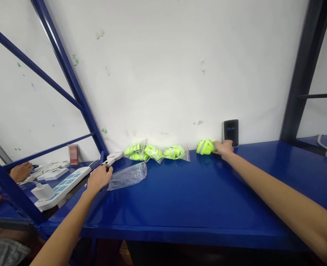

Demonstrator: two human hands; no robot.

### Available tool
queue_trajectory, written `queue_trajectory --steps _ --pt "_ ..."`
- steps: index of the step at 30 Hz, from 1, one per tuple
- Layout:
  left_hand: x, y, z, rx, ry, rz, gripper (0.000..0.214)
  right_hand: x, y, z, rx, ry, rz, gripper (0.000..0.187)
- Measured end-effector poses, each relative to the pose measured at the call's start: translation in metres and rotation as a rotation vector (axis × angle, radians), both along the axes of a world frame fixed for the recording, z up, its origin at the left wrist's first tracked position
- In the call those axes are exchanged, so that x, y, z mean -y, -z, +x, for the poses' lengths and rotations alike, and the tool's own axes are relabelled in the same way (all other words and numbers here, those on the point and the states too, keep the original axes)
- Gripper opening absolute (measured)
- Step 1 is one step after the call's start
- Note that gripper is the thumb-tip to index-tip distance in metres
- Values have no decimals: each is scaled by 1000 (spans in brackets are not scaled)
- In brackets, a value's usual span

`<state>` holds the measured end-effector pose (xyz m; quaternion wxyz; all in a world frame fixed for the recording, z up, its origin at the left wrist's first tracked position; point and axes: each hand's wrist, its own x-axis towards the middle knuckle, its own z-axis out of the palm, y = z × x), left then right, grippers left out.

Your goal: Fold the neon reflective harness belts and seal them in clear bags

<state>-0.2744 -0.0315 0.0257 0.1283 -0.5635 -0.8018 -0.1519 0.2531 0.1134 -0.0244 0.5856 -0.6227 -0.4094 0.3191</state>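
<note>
**A:** Where is the folded reflective vest (204, 146) sitting?

**B:** It is lying at the back of the blue shelf (196, 199), against the white wall, at about 12 o'clock from the wearer. The right hand (223, 147) is wrapping its fingers round the vest's 3 o'clock end, holding it.

**A:** And the left hand (98, 178)?

**B:** It is resting half-curled at the 9 o'clock end of an empty clear bag (128, 176). I cannot tell whether it is pinching the bag. A white handheld fan (112, 157) is lying just at the hand's 12 o'clock.

**A:** What is crowding the vest?

**B:** A black clock device (231, 132) is leaning on the wall at its 2 o'clock. Bagged vests (155, 152) are lining up at its 9 o'clock, near but apart.

**A:** Any room?

**B:** The shelf is lying bare toward 6 o'clock up to its front edge, and toward 3 o'clock up to the dark upright (304, 70). At 9 o'clock a power strip (62, 184) is lying, and another person's hand (21, 171) is resting beyond it.
</note>
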Motion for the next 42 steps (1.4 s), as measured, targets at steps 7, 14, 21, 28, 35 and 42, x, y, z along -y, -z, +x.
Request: queue_trajectory --steps 7,14,21,28,35,42 --pt "-9 -2 104 38 401 281 34 17 -11 10 814 63 30 47" --pt "-52 44 224 87 1082 3 21 27 -31 -42 465 -413 35 12" --pt "-91 68 221 333 953 60 29 -2 -2 -93 201 -557 -155 20" --pt "-61 48 231 446 1168 220 26 26 1 -87 -6 -732 -68 12" --pt "-37 44 264 131 1111 309 13 82 12 -90 -65 -868 205 28" --pt "-39 41 260 99 1021 264 21 85 11 -97 158 -813 429 33"
